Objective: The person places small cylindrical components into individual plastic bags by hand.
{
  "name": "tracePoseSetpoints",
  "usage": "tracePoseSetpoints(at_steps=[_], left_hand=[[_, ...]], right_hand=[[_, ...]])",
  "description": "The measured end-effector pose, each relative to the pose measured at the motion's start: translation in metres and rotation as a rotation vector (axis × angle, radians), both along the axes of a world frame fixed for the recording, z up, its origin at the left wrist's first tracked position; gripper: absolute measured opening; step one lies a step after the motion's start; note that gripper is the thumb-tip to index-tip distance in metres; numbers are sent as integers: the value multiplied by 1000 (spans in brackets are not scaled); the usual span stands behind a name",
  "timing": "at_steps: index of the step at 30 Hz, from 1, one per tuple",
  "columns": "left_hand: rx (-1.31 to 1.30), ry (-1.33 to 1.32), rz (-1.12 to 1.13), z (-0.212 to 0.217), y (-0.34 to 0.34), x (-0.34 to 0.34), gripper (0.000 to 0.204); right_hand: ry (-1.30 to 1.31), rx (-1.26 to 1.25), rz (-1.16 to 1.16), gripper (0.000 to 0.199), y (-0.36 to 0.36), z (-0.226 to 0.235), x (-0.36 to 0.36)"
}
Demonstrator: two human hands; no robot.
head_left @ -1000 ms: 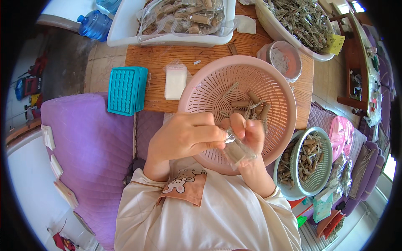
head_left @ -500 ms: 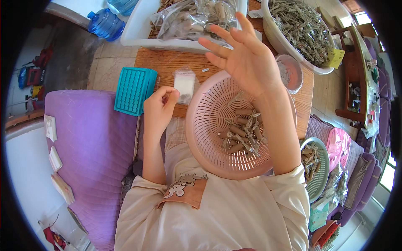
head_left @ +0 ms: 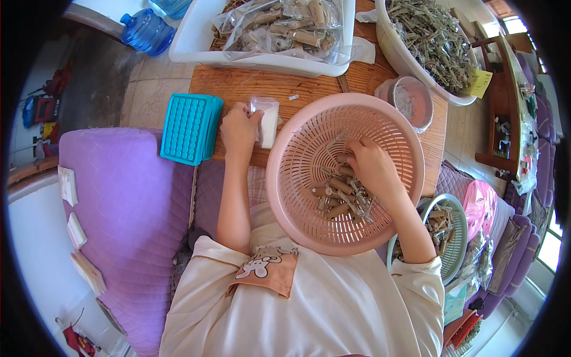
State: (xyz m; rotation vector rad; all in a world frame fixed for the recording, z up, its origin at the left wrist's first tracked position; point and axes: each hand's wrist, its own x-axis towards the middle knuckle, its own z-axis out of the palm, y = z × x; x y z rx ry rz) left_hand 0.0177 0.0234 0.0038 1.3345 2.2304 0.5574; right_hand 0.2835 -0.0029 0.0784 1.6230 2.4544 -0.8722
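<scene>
Purple cushioned seat [head_left: 113, 202] fills the left of the frame; the person sits against it, cream shirt across the lower centre.

Wooden desk [head_left: 250, 83] runs across the upper centre. White tray [head_left: 190, 44] at the top centre holds clear bags of brown stick pieces. White tub [head_left: 395, 41] at the upper right is heaped with grey-green dried stems. Blue water bottle [head_left: 146, 30] lies at the upper left, off the desk.

Pink colander [head_left: 297, 196] sits centre frame, its far rim on the near desk edge, its near rim over the person's lap. Short brown stick pieces [head_left: 336, 196] lie in a loose pile on its floor, right of centre.

Green colander [head_left: 458, 250] at the lower right, partly hidden by the right forearm, holds more of the same pieces. Small pink lidded bowl [head_left: 413, 98] stands on the desk just beyond the pink colander's upper right rim. Teal perforated box [head_left: 190, 128] sits at the desk's left end.

Right hand [head_left: 372, 169] is inside the pink colander, fingers curled down onto the stick pieces; fingertips hidden, grip cannot be told.

Left hand [head_left: 238, 128] rests on the desk, fingers pinched on the left edge of a small clear bag [head_left: 267, 122] lying flat between the teal box and the pink colander.
</scene>
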Motion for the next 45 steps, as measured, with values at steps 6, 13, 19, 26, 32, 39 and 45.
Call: tracePoseSetpoints(at_steps=[6,13,19,26,32,39,45], left_hand=[[121,-100,36,-7,-5,-10,30],[163,-80,29,-6,-9,-9,25],[237,-24,-39,8,-16,-6,15],[517,-460,-14,37,-35,0,17],[468,-1208,-219,92,-79,25,36],[-19,-1541,-439,103,-102,69,38],[59,-1467,-407,100,-99,86,29]], right_hand=[[-197,273,132,20,-4,-13,-6],[-135,154,222,25,-6,-16,-17],[-114,266,218,20,-12,-20,-13],[544,150,-234,20,-10,22,-12],[691,383,-180,22,-31,47,-19],[813,324,-379,23,-36,44,-33],[1243,7,-563,29,-45,39,-35]])
